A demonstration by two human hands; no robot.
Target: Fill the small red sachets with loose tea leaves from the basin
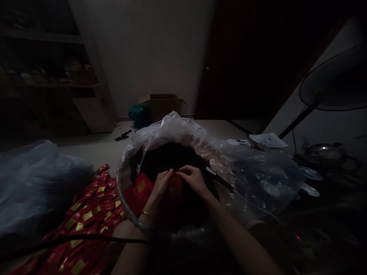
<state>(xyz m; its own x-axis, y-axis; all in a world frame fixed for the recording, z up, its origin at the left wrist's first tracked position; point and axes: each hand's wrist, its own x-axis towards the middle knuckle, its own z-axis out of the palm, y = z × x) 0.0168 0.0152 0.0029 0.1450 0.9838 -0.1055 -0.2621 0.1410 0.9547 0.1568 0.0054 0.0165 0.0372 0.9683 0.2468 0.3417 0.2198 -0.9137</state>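
Between my two hands hangs a small red packet, its top edge pinched on both sides. My left hand grips its left corner, and my right hand grips the right one with thumb and fingers. Below them is a wide container lined with a clear plastic bag, filled with dark, loose, tea-like material. More red packets with gold labels lie inside it at the left. A dark stick-shaped tool with a pale end and a cord rests at the right side of the container.
A heap of red packets covers the floor at left, beside a big clear plastic bag. Plastic sheeting spreads at right, near a kettle and a fan. An open cardboard box stands by the wall.
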